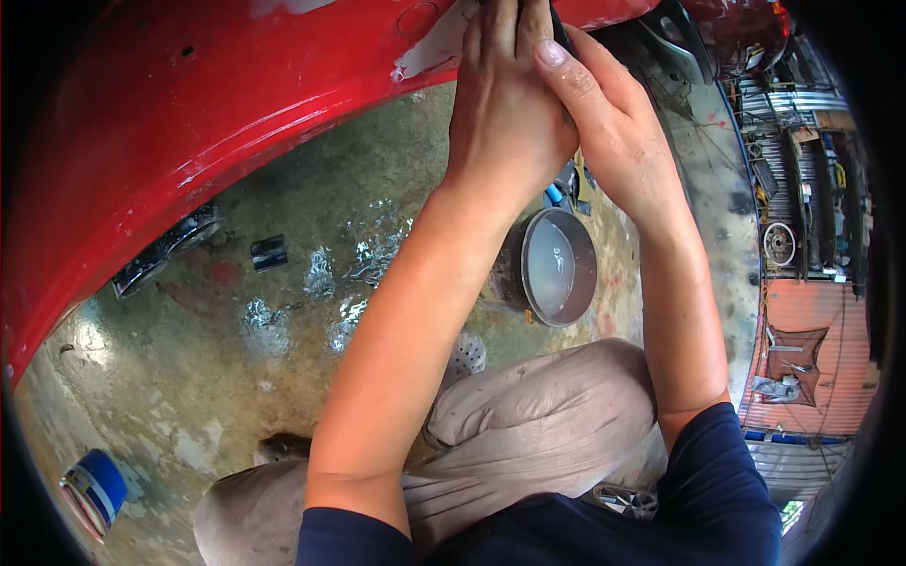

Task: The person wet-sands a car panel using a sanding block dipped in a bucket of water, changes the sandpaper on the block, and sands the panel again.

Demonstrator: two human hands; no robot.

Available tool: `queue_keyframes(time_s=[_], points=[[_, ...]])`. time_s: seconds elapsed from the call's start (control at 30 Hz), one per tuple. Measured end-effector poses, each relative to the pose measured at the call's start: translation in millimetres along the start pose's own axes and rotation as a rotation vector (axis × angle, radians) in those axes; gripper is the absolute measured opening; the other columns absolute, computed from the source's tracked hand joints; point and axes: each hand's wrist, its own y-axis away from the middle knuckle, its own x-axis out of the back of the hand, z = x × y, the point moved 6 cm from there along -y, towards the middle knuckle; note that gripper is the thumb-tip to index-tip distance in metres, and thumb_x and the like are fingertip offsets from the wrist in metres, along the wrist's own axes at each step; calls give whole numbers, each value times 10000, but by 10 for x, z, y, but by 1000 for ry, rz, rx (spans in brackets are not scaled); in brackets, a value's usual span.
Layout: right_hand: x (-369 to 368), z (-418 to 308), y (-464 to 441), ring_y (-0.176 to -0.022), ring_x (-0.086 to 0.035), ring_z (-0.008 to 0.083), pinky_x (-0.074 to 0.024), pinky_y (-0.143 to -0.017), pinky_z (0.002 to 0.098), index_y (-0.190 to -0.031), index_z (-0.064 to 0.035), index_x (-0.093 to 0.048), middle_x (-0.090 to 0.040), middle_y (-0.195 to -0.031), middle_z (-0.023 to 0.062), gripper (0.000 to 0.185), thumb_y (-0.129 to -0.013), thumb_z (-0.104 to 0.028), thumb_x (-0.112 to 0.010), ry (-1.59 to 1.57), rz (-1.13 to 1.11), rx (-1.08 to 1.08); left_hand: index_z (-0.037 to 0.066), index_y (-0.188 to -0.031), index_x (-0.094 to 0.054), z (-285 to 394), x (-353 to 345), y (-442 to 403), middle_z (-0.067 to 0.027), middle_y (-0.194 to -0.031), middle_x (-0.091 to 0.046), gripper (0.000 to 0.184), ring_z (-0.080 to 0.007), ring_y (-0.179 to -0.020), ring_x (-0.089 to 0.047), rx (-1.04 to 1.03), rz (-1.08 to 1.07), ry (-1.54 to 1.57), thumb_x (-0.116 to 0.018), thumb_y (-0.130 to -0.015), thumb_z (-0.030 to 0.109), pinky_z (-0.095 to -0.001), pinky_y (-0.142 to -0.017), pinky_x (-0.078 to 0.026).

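My left hand (510, 108) reaches up against the red car body panel (255, 104), beside a pale grey bare patch (429, 47) near its lower edge. The fingers are pressed together, and their tips run out of the top of the view. Close against it is my right hand (618, 118), its thumb lying over the left hand's knuckles and its fingers curled behind. A thin dark edge (561, 33) shows between the two hands. What it belongs to is mostly hidden.
A dark bucket (510, 274) of cloudy water stands on the wet concrete floor (208, 349), below my hands. Left of it lie a black sheet (269, 253) and a glossy black part (170, 250). A blue item (97, 489) lies lower left. Cluttered shelves (802, 179) line the right side.
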Motion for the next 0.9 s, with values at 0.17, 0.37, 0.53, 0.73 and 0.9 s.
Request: queue_keyframes(time_s=[0.17, 0.37, 0.53, 0.73, 0.9], points=[[155, 41, 112, -1278, -579, 195, -435, -1097, 340, -1494, 32, -511, -628, -1413, 128, 565, -1085, -352, -581, 67, 109, 79, -154, -1528, -338, -15, -45, 115, -362, -1597, -333, 688, -526, -1474, -333, -47, -8, -74, -515, -1012, 264, -568, -1255, -252], [259, 828, 395, -1239, -619, 260, -474, -1072, 391, -1468, 50, -503, -616, -1394, 197, 549, -1080, -329, -587, 119, 79, -33, -98, -1613, -223, -180, -78, 181, -341, -1657, -262, 719, -526, -1525, -269, 17, -24, 156, -482, -1056, 277, -541, -1275, -213], [-56, 2139, 832, -1297, -582, 393, -460, -1106, 449, -1461, 49, -495, -562, -1415, 255, 542, -1056, -290, -618, 321, -16, -165, -78, -1623, -215, -196, -14, 173, -332, -1655, -285, 716, -507, -1526, -294, 11, 14, 322, -498, -1053, 249, -524, -1268, -229], [-374, 2650, 968, -1401, -467, 480, -398, -1176, 476, -1470, 62, -471, -456, -1517, 303, 575, -1049, -303, -614, 369, -187, -140, -81, -1610, -240, -161, -167, 46, -358, -1630, -302, 685, -514, -1502, -324, 10, 177, 232, -473, -1063, 261, -539, -1256, -238], [-651, 2854, 1000, -1341, -505, 493, -416, -1145, 515, -1428, 44, -530, -511, -1459, 317, 538, -1031, -317, -570, 390, -292, -163, -91, -1601, -249, -108, -143, 178, -372, -1622, -298, 676, -540, -1495, -310, 91, 115, 205, -457, -1073, 277, -552, -1254, -235]])
